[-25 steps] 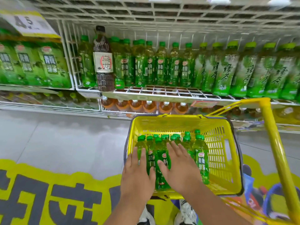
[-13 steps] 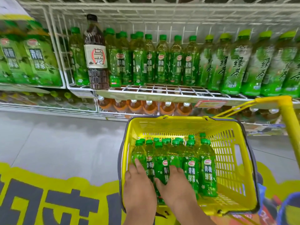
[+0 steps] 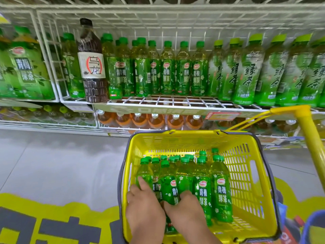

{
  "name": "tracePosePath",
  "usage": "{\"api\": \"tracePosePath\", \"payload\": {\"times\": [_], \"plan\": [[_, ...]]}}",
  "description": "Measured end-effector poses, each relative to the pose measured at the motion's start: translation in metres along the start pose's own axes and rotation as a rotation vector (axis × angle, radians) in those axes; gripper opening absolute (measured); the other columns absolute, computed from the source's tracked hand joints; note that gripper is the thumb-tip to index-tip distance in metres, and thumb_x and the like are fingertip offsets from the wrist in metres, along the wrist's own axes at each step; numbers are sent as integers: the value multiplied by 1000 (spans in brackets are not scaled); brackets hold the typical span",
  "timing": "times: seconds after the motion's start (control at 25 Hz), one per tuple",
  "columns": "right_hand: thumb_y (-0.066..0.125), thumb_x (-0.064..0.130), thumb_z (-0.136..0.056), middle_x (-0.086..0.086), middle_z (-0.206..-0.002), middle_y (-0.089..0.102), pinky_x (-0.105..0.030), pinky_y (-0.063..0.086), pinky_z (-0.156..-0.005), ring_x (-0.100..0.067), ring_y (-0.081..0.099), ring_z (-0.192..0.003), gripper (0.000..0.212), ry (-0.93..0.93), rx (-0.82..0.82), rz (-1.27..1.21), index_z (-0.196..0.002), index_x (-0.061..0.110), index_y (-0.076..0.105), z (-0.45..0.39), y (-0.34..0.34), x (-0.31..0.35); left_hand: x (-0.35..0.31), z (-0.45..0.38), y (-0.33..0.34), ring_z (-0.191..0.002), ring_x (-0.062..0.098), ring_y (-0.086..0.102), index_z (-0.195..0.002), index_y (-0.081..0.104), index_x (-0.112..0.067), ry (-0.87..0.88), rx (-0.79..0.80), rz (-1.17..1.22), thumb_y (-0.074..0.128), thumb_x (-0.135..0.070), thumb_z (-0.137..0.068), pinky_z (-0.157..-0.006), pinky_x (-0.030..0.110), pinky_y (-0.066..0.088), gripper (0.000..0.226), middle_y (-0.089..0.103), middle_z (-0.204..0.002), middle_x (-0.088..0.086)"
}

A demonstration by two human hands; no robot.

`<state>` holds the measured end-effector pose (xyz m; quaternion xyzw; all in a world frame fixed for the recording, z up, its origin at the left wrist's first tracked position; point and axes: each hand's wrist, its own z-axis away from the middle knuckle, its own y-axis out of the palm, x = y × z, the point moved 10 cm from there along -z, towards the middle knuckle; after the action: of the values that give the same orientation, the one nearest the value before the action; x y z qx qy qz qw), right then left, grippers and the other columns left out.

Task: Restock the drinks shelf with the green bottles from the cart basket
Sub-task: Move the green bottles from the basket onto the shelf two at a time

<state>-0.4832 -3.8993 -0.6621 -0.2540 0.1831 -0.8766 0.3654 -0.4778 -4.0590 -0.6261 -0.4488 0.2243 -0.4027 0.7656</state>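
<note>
A yellow cart basket [image 3: 246, 173] sits low in the head view and holds several green tea bottles [image 3: 220, 191] standing packed together. My left hand [image 3: 144, 205] is down in the basket's left side, its fingers curled on the leftmost bottle [image 3: 144, 170]. Beside it, my right hand [image 3: 184, 206] wraps the lower part of a middle bottle [image 3: 168, 187]. The white wire drinks shelf [image 3: 175, 102] above carries a row of matching green bottles [image 3: 167, 71], with bare wire in front of them.
A tall dark oolong bottle [image 3: 92, 62] stands at the shelf's left front. Lighter green tea bottles [image 3: 249, 73] fill the right, large green bottles [image 3: 26, 67] the left bay. Orange drinks [image 3: 154, 120] sit below. The yellow cart handle [image 3: 309, 138] rises at right.
Both hands have sunk deeper among the basket's bottles and their fingers have curled around them. The view has moved closer to the shelf and basket.
</note>
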Motion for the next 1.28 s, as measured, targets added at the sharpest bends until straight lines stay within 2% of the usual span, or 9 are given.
{"api": "tracePosePath", "payload": {"times": [0.32, 0.48, 0.6, 0.68, 0.84, 0.96, 1.04, 1.12, 1.28], "plan": [[61, 67, -46, -1, -99, 64, -25, 52, -81, -9, 63, -83, 67, 16, 78, -208, -95, 20, 65, 10, -17, 2, 8, 0, -21, -127, 22, 48, -154, 20, -20, -39, -13, 502, 72, -27, -81, -104, 32, 41, 90, 47, -141, 4], [78, 52, -67, 6, -96, 67, -14, 50, -82, 3, 61, -79, 36, -52, 83, -332, -90, 26, 67, 17, -55, 22, -6, -12, -41, -113, 20, 60, -134, 49, -30, 44, -27, 748, 77, -23, -60, -99, 29, 44, 79, 59, -129, 1], [82, 45, -72, 0, -120, 55, -24, 40, -102, -9, 52, -104, 49, -117, 36, -413, -111, 28, 57, 7, -86, 28, -24, -26, -67, -94, 14, 64, -131, 51, -36, 60, -87, 832, 78, -24, -55, -89, 32, 52, 82, 62, -118, -7], [84, 44, -70, -1, -126, 52, -29, 45, -96, -13, 50, -108, 59, -162, -15, -512, -118, 26, 54, -2, -112, 38, -42, -31, -93, -93, 8, 62, -124, 51, -45, 103, -157, 871, 84, -22, -61, -85, 29, 49, 74, 63, -113, -17], [81, 38, -76, 4, -117, 63, -23, 55, -54, -11, 65, -93, 43, -285, -93, -629, -110, 23, 60, -18, -174, 72, -83, -56, -126, -78, -13, 51, -113, 44, -48, 143, -138, 970, 80, -31, -76, -67, 23, 43, 54, 54, -96, -32], [77, 32, -82, 9, -95, 69, -40, 61, -68, -9, 67, -81, 20, -376, -170, -672, -94, 27, 63, -26, -222, 103, -112, -77, -160, -78, 2, 63, -114, 47, -44, 199, -190, 971, 80, -36, -75, -68, 26, 50, 51, 65, -106, -21], [76, 36, -82, 5, -106, 67, -40, 60, -73, -11, 64, -85, 31, -399, -206, -668, -106, 23, 61, -41, -245, 118, -127, -95, -174, -76, 7, 66, -127, 45, -40, 238, -221, 921, 80, -36, -75, -66, 27, 52, 63, 64, -115, -15], [72, 44, -84, 3, -123, 55, -30, 57, -68, -11, 60, -89, 51, -410, -232, -618, -126, 22, 52, -59, -260, 134, -142, -113, -185, -64, 4, 64, -128, 45, -33, 265, -217, 915, 80, -30, -77, -54, 24, 50, 62, 65, -101, -15], [71, 47, -84, -9, -117, 58, -42, 53, -81, -26, 62, -97, 75, -439, -323, -565, -142, 10, 41, -100, -277, 155, -174, -152, -194, -57, 10, 61, -111, 53, -29, 265, -221, 889, 79, -29, -78, -46, 22, 40, 43, 65, -77, -7]]}}
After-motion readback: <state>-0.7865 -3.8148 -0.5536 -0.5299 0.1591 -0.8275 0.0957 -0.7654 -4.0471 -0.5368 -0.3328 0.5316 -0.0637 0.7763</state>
